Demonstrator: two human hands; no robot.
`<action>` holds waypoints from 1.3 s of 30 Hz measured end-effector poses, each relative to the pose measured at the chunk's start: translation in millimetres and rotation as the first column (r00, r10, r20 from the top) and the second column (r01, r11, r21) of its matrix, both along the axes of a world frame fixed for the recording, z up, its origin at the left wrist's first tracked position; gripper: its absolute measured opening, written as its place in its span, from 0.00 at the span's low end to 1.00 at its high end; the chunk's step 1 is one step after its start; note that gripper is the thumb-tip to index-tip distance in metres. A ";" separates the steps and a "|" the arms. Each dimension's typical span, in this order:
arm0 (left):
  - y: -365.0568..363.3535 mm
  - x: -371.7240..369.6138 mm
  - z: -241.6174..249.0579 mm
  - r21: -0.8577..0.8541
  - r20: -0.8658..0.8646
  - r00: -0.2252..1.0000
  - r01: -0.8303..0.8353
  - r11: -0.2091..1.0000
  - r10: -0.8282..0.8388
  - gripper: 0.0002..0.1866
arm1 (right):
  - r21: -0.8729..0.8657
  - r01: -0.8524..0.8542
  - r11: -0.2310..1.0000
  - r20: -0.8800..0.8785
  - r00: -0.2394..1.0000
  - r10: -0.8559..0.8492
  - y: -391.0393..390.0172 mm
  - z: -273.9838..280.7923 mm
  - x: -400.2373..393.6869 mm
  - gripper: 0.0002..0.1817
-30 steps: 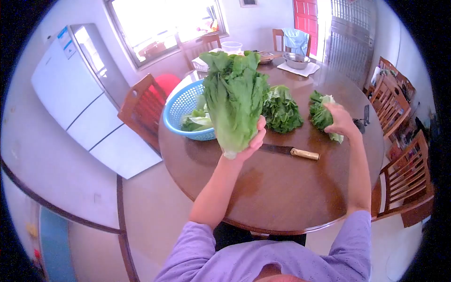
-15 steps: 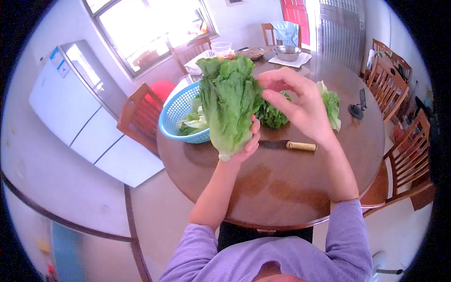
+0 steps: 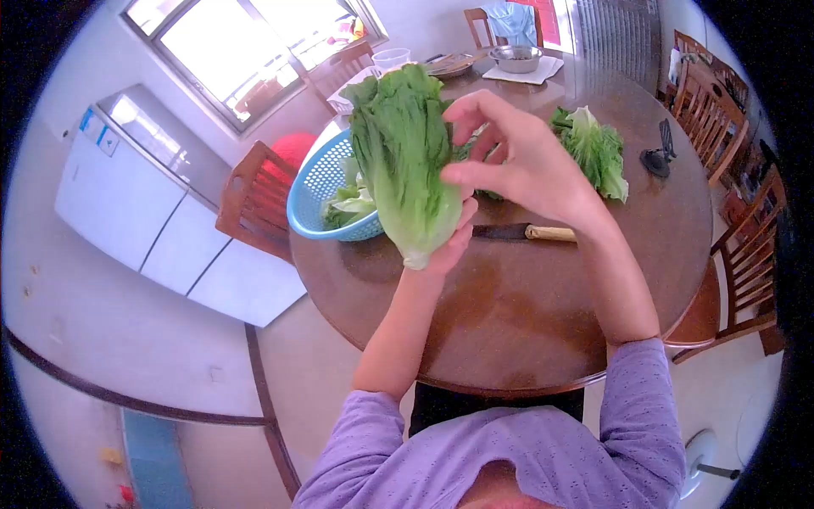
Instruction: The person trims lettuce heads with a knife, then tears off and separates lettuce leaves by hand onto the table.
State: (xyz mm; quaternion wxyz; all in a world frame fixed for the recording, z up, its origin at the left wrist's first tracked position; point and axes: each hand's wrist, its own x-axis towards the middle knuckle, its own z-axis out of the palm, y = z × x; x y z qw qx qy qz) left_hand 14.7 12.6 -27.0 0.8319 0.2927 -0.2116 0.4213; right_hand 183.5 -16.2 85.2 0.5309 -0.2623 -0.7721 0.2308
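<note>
A head of green lettuce [image 3: 403, 161] is held upright above the table by my left hand [image 3: 454, 242], whose fingers wrap round its lower right side near the pale stem. My right hand [image 3: 521, 157] is at the right edge of the leaves, fingers curved and apart from the thumb, with nothing seen between them. Behind the lettuce, a blue basket [image 3: 309, 191] holds more leaves. A knife [image 3: 549, 232] with a light handle lies on the brown round table [image 3: 500, 314], below my right hand. More lettuce [image 3: 593, 153] lies to the right, partly behind that hand.
At the back of the table are a metal bowl [image 3: 515, 58] on a white cloth, a plate [image 3: 449, 64] and a clear plastic tub [image 3: 392, 59]. A black object [image 3: 657, 159] lies at the right. Wooden chairs [image 3: 259, 199] surround the table; a white fridge stands left.
My right hand has moved left, closer to the lettuce leaves. The view has shifted, and more of the lettuce at the right now shows.
</note>
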 end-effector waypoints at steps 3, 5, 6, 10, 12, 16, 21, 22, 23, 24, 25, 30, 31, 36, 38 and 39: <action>-10.2 8.9 16.2 -0.309 -0.097 0.956 -0.295 0.904 0.278 0.26 | 0.030 -0.026 0.999 0.033 0.999 0.025 2.9 -6.1 -5.1 0.23; 0.9 0.2 -1.0 -0.338 -0.091 0.960 -0.279 0.899 0.264 0.27 | -0.037 -0.056 0.998 0.018 0.998 0.056 3.5 -6.3 -3.6 0.23; 2.5 -2.1 -2.3 -0.307 -0.089 0.972 -0.236 0.922 0.219 0.27 | -0.049 -0.072 0.996 0.006 0.997 0.072 4.3 -6.9 -3.7 0.22; 0.9 -3.8 -0.2 -0.200 -0.191 0.976 -0.141 0.969 0.103 0.30 | -0.011 -0.069 0.998 -0.086 0.994 0.068 11.4 -11.3 -7.1 0.21; -1.2 -2.8 2.6 -0.221 -0.277 0.952 -0.196 0.955 0.131 0.31 | -0.050 -0.082 0.995 -0.105 0.992 0.076 12.7 -12.3 -6.5 0.20; -6.0 3.9 9.3 -0.194 -0.296 0.931 -0.278 0.941 0.214 0.32 | -0.084 -0.102 0.991 -0.055 0.994 0.098 11.5 -10.0 -3.3 0.20; -7.7 8.7 16.1 -0.217 -0.320 0.892 -0.398 0.891 0.320 0.27 | -0.051 -0.038 0.998 -0.032 0.999 0.036 12.6 -6.2 -0.5 0.19; -5.6 7.0 12.0 -0.206 -0.330 0.877 -0.427 0.881 0.348 0.26 | -0.042 -0.024 0.999 -0.027 0.999 0.023 14.0 -6.2 0.6 0.19; -1.7 3.1 4.9 -0.193 -0.338 0.863 -0.454 0.870 0.376 0.24 | -0.046 -0.012 0.999 -0.024 1.000 0.011 15.7 -6.5 1.0 0.19; 0.2 0.4 0.9 -0.181 -0.347 0.848 -0.480 0.858 0.401 0.22 | -0.050 0.001 0.999 -0.022 1.000 -0.002 17.7 -7.2 1.5 0.19; 0.7 -2.4 -3.2 -0.199 -0.383 0.823 -0.516 0.833 0.419 0.22 | -0.055 0.016 0.998 -0.019 1.000 -0.017 19.3 -8.4 2.1 0.19; 6.4 -8.5 -11.3 -0.132 -0.563 0.678 -0.639 0.758 0.473 0.21 | 0.008 0.030 1.000 -0.050 0.998 -0.030 26.5 -16.1 -1.0 0.19; 5.0 -7.5 -7.6 -0.143 -0.486 0.736 -0.599 0.788 0.471 0.23 | 0.040 0.039 0.998 -0.065 0.997 -0.036 27.3 -16.9 -1.3 0.20; -3.5 -6.7 4.5 -0.042 -0.225 0.912 -0.360 0.932 0.342 0.34 | 0.091 0.087 0.992 0.028 0.996 -0.090 22.5 -13.9 -0.9 0.20; -7.4 0.2 3.1 0.102 -0.348 0.770 -0.536 0.838 0.535 0.37 | 0.083 0.104 0.991 0.105 0.988 -0.112 17.1 -10.4 -0.6 0.20; -8.5 1.9 3.4 0.177 -0.392 0.677 -0.609 0.773 0.623 0.38 | 0.123 0.105 0.987 0.112 0.987 -0.119 16.9 -9.6 -0.3 0.20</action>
